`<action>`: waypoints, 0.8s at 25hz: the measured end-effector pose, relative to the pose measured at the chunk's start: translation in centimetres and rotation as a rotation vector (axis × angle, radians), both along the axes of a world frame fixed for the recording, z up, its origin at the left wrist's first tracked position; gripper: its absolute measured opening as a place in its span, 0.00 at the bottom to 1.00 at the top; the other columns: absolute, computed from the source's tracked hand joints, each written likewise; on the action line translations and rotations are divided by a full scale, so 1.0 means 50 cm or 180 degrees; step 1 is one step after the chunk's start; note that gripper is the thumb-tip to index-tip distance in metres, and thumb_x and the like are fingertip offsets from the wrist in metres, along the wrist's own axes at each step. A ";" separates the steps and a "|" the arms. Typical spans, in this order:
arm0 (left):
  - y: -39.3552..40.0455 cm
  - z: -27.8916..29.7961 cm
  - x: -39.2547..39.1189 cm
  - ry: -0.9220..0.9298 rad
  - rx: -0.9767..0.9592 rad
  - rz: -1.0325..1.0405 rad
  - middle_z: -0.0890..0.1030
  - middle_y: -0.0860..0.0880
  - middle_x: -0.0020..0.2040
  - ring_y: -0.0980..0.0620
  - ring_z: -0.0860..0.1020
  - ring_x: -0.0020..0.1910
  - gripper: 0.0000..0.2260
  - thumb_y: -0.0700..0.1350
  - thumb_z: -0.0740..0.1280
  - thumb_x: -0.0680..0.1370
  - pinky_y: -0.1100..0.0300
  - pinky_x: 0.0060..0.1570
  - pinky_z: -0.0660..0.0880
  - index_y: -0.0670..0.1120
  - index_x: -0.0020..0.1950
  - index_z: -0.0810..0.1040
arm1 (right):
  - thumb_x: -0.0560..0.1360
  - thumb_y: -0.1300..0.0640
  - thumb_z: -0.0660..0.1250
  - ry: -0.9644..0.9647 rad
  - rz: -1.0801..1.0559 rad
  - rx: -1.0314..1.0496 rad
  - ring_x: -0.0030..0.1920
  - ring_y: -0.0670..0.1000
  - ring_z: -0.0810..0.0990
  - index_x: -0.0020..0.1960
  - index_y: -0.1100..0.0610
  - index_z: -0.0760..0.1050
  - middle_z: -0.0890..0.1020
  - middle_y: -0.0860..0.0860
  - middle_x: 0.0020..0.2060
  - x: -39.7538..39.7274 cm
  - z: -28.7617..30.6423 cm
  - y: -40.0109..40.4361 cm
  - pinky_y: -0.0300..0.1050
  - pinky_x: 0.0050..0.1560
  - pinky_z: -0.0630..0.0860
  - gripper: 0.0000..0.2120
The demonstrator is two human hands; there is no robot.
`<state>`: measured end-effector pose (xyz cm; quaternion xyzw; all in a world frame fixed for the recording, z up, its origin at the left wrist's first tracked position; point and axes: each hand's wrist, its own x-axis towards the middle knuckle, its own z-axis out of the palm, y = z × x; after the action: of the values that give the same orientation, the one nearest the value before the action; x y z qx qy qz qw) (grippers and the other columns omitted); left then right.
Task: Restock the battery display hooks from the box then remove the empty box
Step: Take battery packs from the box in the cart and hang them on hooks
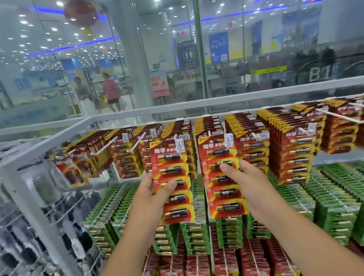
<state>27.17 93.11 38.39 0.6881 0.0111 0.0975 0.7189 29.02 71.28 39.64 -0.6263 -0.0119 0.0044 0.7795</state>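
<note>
Head view: both hands are up at the top row — left hand (151,194) grips a red battery card (172,181), right hand (244,180) pinches its neighbour (223,176) (box unseen). Restocking, I'd say; next, thread each card's hole onto its hook (210,133).

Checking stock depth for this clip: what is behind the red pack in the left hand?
Behind the red pack that the left hand holds, more red packs hang above and green packs below. The hook there is covered.
</note>
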 end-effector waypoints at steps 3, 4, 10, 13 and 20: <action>0.009 -0.013 0.038 0.0077 -0.0021 -0.0129 0.87 0.56 0.58 0.55 0.87 0.53 0.16 0.50 0.72 0.80 0.52 0.48 0.84 0.59 0.67 0.76 | 0.83 0.51 0.68 0.0019 -0.0144 -0.0023 0.45 0.48 0.89 0.57 0.47 0.83 0.89 0.47 0.48 0.020 -0.011 0.011 0.50 0.42 0.84 0.06; 0.010 -0.015 0.045 0.0074 -0.0007 -0.0155 0.87 0.58 0.57 0.57 0.86 0.52 0.15 0.50 0.72 0.80 0.54 0.48 0.83 0.60 0.66 0.76 | 0.82 0.51 0.68 0.0019 -0.0189 -0.0020 0.46 0.48 0.88 0.58 0.47 0.83 0.89 0.46 0.49 0.022 -0.015 0.015 0.50 0.44 0.84 0.06; 0.014 -0.030 0.063 0.0047 -0.0151 -0.0393 0.88 0.58 0.52 0.55 0.87 0.49 0.16 0.46 0.72 0.80 0.57 0.40 0.84 0.57 0.66 0.77 | 0.82 0.49 0.68 -0.0126 -0.0387 0.0029 0.51 0.47 0.88 0.57 0.45 0.83 0.88 0.44 0.51 0.014 -0.034 0.034 0.55 0.53 0.84 0.07; 0.018 -0.043 0.076 0.0098 -0.0190 -0.0389 0.88 0.53 0.56 0.49 0.87 0.52 0.19 0.47 0.73 0.79 0.53 0.43 0.85 0.53 0.69 0.77 | 0.81 0.48 0.68 -0.0132 -0.0391 -0.0018 0.55 0.48 0.87 0.58 0.46 0.84 0.88 0.44 0.53 0.013 -0.039 0.044 0.59 0.59 0.82 0.08; 0.014 -0.037 0.110 0.0181 -0.0177 -0.0429 0.88 0.53 0.56 0.49 0.87 0.52 0.16 0.48 0.73 0.79 0.49 0.47 0.85 0.55 0.67 0.78 | 0.80 0.46 0.70 -0.0004 -0.0554 -0.0218 0.56 0.47 0.85 0.59 0.45 0.82 0.87 0.41 0.52 0.065 -0.049 0.054 0.54 0.60 0.81 0.09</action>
<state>32.69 93.79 36.52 0.6696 -0.0121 0.0290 0.7421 32.25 73.96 37.18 -0.6513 0.0423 -0.0634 0.7550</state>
